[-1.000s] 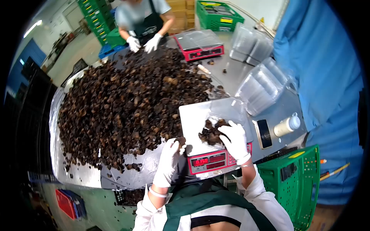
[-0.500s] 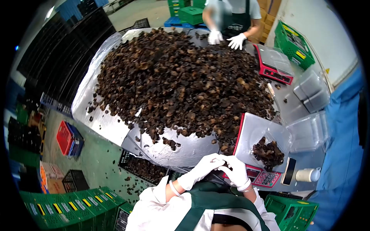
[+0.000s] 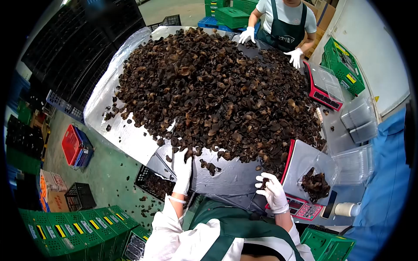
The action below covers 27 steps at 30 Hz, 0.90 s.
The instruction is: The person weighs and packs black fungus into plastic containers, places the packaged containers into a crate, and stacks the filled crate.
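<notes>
A large heap of dark brown fungus pieces (image 3: 209,91) covers much of the foil-lined table (image 3: 217,178). My left hand (image 3: 182,169), in a white glove, reaches to the heap's near edge, its fingertips at some pieces; whether it grips any is unclear. My gloved right hand (image 3: 274,192) is raised left of the near red scale (image 3: 300,206), with a small dark piece between its curled fingers. On that scale lies a clump of fungus (image 3: 315,185) in a clear plastic tray.
Across the table a co-worker in a green apron (image 3: 285,32) has both gloved hands at the heap. Clear trays (image 3: 355,165), a phone (image 3: 329,204) and a white bottle (image 3: 347,209) are at the right. A black crate (image 3: 159,185) stands below the near edge.
My hands, together half a second ago, have parted: the left has moved forward and left to the heap, while the right has stayed near the scale. The view has shifted slightly.
</notes>
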Each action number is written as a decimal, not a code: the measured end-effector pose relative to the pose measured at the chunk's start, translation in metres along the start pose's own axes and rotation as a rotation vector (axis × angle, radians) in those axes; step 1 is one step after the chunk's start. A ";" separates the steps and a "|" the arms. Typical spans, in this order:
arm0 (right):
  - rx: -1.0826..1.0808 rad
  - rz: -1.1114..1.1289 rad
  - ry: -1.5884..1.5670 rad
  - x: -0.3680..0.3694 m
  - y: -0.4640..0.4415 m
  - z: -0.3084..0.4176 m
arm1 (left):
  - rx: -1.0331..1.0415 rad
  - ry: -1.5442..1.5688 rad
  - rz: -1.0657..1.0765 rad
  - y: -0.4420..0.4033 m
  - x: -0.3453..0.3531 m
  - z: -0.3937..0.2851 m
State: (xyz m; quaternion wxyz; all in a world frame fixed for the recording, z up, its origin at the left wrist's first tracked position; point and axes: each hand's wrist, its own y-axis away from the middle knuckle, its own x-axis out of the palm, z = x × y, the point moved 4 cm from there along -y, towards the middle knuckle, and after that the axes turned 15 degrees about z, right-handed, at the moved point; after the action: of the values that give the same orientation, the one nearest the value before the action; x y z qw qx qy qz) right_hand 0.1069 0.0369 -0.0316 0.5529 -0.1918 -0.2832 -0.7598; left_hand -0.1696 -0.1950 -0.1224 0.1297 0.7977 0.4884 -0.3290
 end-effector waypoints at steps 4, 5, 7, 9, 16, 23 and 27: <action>0.001 -0.015 -0.095 0.010 -0.009 -0.011 | -0.278 0.823 0.100 -0.001 0.002 0.010; 0.002 -0.004 -0.143 0.012 -0.010 -0.014 | -0.470 1.186 0.205 0.001 0.000 -0.013; -0.008 0.005 -0.128 0.020 -0.013 -0.017 | -0.252 1.540 0.333 -0.002 0.006 -0.030; -0.043 0.043 -0.009 0.028 -0.014 -0.015 | -0.309 1.754 0.513 -0.001 0.018 -0.049; -0.071 -0.104 0.160 0.037 -0.015 0.001 | -0.414 1.740 1.089 0.013 0.055 -0.143; -0.377 -0.334 1.100 0.029 0.020 0.041 | -0.121 1.060 1.241 0.043 0.107 -0.223; -0.385 -0.533 0.934 -0.004 0.069 0.078 | -0.011 1.054 1.379 0.055 0.136 -0.279</action>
State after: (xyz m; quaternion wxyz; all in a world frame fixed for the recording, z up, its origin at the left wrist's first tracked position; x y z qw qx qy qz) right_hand 0.1713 0.0740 0.0408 0.3636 0.1452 0.0964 -0.9151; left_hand 0.0310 0.0196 -0.0075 0.0609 0.9635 -0.1061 0.2382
